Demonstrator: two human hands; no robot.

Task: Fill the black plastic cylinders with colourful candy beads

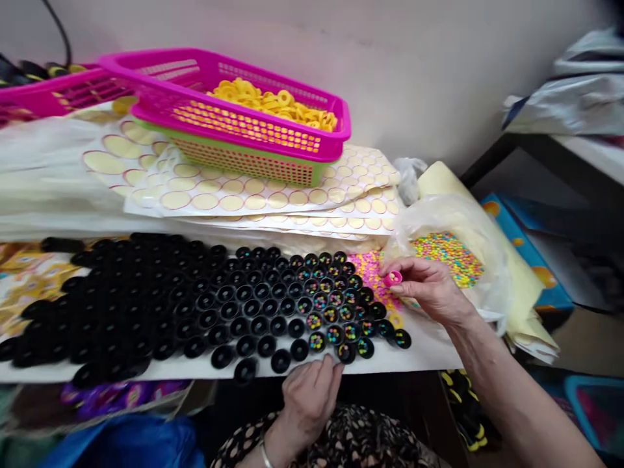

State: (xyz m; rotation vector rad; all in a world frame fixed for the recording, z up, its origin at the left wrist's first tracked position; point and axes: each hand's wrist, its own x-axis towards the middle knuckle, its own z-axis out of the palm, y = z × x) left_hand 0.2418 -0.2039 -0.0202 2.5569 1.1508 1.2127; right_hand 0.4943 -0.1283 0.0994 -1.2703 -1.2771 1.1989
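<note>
My right hand (429, 286) pinches a small pink cup (392, 279) with a few pale beads inside, held over a heap of pink and yellow beads (373, 273). At the table's front edge, my left hand (312, 390) is closed, fingertips pressed together beside a black cup (346, 353); whether they grip anything is hidden. Many black cups (251, 309) stand upright in packed rows. Those toward the right, such as one filled cup (316, 341), contain colourful beads, while cups farther left look dark inside.
Behind the cups lie sticker sheets (292, 201) under a pink basket (234, 130) of yellow rings (277, 104). A plastic bag (492, 286) of multicoloured beads (448, 257) sits at right, by a rolled yellow sheet (521, 286). Yellow packets (34, 279) lie at far left.
</note>
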